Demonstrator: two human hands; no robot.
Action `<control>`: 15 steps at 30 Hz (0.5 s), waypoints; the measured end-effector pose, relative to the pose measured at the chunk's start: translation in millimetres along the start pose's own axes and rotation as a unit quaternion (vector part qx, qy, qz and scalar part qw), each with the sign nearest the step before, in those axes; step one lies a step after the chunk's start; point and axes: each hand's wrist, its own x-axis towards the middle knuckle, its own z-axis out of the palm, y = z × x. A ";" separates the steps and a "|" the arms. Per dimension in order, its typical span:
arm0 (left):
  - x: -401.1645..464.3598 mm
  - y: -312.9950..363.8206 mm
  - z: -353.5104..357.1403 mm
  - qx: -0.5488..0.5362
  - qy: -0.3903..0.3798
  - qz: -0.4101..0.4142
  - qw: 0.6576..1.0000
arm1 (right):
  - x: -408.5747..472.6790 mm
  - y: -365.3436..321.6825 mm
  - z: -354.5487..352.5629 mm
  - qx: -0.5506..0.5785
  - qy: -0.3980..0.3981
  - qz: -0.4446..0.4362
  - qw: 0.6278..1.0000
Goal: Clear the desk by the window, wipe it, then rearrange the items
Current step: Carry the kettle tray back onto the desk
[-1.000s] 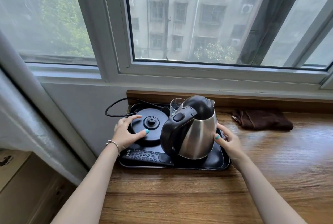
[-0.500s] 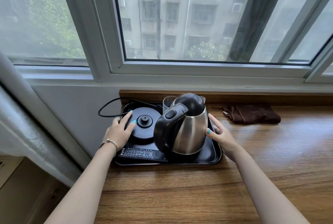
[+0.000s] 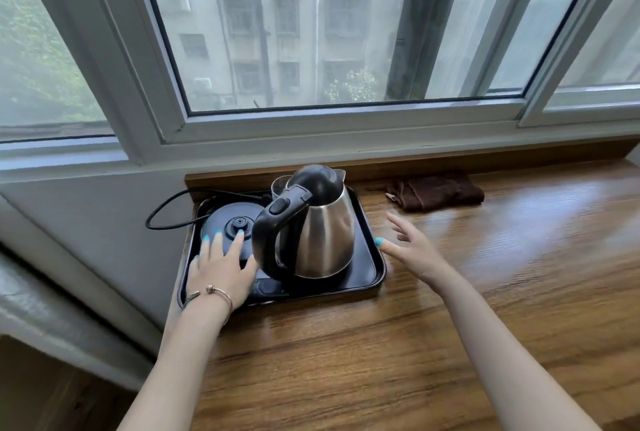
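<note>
Standing at the wooden desk (image 3: 450,344) under the window (image 3: 329,49), I have my left hand (image 3: 221,268) lying flat on the round kettle base (image 3: 230,226), fingers straight and slightly fanned. My right hand (image 3: 412,250) hangs just beside the right rim of the black tray (image 3: 375,271), fingers spread and gripping nothing. The steel kettle (image 3: 315,226) stands upright on the tray, a glass (image 3: 278,184) behind it. The tray sits at the desk's left end, its cord (image 3: 166,209) looping over the edge. A brown cloth (image 3: 436,190) lies by the back ledge; bare wood stretches right and toward me.
</note>
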 end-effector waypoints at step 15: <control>-93.6 132.1 13.2 0.067 -0.069 -0.117 0.989 | -73.3 48.9 -119.3 -0.087 -0.014 0.004 0.996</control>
